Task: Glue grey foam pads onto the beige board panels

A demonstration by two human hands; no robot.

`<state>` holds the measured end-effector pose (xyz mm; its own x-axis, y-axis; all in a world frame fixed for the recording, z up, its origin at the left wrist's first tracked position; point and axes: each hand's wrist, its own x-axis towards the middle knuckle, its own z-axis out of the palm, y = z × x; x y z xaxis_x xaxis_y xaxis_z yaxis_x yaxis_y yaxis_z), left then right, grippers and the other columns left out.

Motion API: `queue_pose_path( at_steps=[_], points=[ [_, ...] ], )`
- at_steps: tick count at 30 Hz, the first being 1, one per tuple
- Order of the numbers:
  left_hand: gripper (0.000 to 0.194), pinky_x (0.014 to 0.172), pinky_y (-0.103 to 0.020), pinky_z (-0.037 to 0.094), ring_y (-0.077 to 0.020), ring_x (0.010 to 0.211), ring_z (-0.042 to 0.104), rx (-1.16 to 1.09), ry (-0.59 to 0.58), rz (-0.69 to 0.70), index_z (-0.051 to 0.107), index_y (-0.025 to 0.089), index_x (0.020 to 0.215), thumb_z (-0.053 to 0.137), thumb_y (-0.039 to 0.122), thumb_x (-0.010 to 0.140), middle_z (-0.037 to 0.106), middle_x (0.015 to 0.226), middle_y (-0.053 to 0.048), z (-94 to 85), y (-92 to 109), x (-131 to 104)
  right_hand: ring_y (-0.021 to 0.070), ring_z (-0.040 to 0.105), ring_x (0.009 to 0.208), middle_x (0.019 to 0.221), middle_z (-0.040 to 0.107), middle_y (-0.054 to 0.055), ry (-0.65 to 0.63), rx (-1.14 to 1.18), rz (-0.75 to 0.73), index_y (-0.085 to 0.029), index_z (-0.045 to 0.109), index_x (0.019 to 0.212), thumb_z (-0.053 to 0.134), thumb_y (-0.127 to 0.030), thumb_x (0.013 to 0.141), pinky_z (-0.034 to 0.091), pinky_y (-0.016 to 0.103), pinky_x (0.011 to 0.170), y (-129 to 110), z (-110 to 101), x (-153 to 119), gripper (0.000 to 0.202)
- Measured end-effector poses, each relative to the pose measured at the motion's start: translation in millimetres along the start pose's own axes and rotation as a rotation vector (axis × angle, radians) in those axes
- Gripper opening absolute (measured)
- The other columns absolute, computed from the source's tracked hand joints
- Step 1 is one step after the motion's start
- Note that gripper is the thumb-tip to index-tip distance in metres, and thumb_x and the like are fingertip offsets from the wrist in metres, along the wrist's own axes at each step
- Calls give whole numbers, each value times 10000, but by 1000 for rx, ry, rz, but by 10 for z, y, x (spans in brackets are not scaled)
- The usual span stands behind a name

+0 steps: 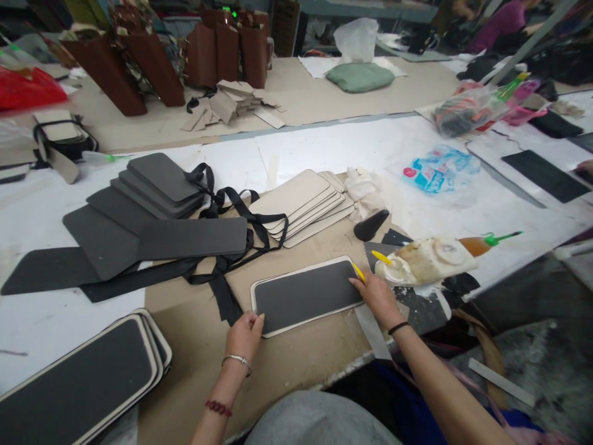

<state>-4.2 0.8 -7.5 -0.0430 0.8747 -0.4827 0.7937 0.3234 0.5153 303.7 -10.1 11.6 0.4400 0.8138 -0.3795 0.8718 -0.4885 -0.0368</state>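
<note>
A dark grey rounded panel (308, 296) lies on a cream-bordered backing piece right in front of me. At its near left corner, my left hand (245, 337) is closed with thumb and finger on the edge. My right hand (377, 296), at the right end, grips a slim yellow stick (358, 272) whose tip points up and left. Just beyond that hand lies a stained whitish container (430, 259) with white paste at its mouth and a second yellow stick (382, 258) in it. A black oval object (371, 225) rests behind the panel.
Fanned grey panels (111, 225) and black straps (222, 296) lie at left. Cream panels (296, 198) are stacked behind. Bordered panels (78, 383) occupy the near left. A green-nozzled bottle (482, 245) lies at right. Brown bags (227, 52) stand at the back.
</note>
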Motion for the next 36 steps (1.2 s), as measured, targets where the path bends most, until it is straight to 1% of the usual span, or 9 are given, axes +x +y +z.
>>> queue_pose_path(
  at_steps=[6, 10, 15, 19, 24, 29, 33, 36],
  points=[
    [281, 492, -218, 289, -116, 455, 415, 2, 14, -39, 402, 211, 485, 463, 335, 730, 426, 429, 46, -7, 64, -31, 238, 626, 824, 873, 663, 113, -37, -20, 0, -154, 583, 953, 418, -435, 882, 391, 266, 620, -26, -52, 39, 334],
    [289, 495, -220, 293, -117, 449, 413, 10, 0, -60, 415, 211, 484, 474, 352, 730, 422, 423, 46, -20, 92, -31, 240, 628, 824, 858, 664, 120, -44, -41, 15, -144, 580, 966, 403, -448, 884, 397, 268, 624, -32, -53, 74, 361],
    [298, 501, -219, 293, -118, 467, 422, 6, -10, -70, 432, 208, 494, 476, 373, 739, 440, 445, 42, 5, 57, -15, 252, 633, 816, 850, 665, 127, -73, -88, 30, -148, 575, 1001, 371, -458, 892, 415, 287, 633, -40, -52, 114, 386],
    [300, 507, -223, 287, -123, 482, 423, 11, -2, -77, 443, 209, 515, 467, 390, 753, 446, 464, 37, 42, 22, -10, 252, 638, 809, 859, 667, 135, -105, -122, 12, -140, 560, 1035, 345, -452, 901, 423, 292, 638, -48, -59, 124, 401],
    [291, 521, -226, 274, -121, 497, 421, 15, 8, -62, 433, 205, 533, 455, 359, 779, 450, 491, 34, 66, 24, -20, 269, 638, 806, 842, 665, 145, -117, -152, -3, -130, 551, 1048, 323, -454, 905, 423, 306, 633, -49, -77, 135, 421],
    [281, 529, -225, 261, -116, 509, 410, 58, 11, -92, 449, 198, 548, 465, 330, 796, 454, 515, 30, 52, 62, -35, 269, 635, 812, 864, 662, 156, -130, -150, -27, -127, 549, 1034, 313, -443, 910, 421, 308, 636, -53, -104, 141, 414],
    [253, 526, -223, 260, -106, 499, 397, 70, 16, -114, 461, 193, 556, 499, 291, 786, 454, 515, 36, 46, 83, -35, 269, 635, 790, 851, 665, 155, -138, -166, -41, -125, 542, 1039, 303, -440, 912, 418, 307, 634, -49, -106, 140, 415],
    [241, 527, -217, 272, -103, 502, 407, 67, 10, -104, 465, 192, 558, 514, 280, 777, 467, 517, 37, 52, 74, -35, 278, 635, 800, 849, 665, 164, -134, -167, -35, -121, 542, 1035, 310, -436, 910, 418, 311, 639, -46, -101, 144, 410]
  ],
)
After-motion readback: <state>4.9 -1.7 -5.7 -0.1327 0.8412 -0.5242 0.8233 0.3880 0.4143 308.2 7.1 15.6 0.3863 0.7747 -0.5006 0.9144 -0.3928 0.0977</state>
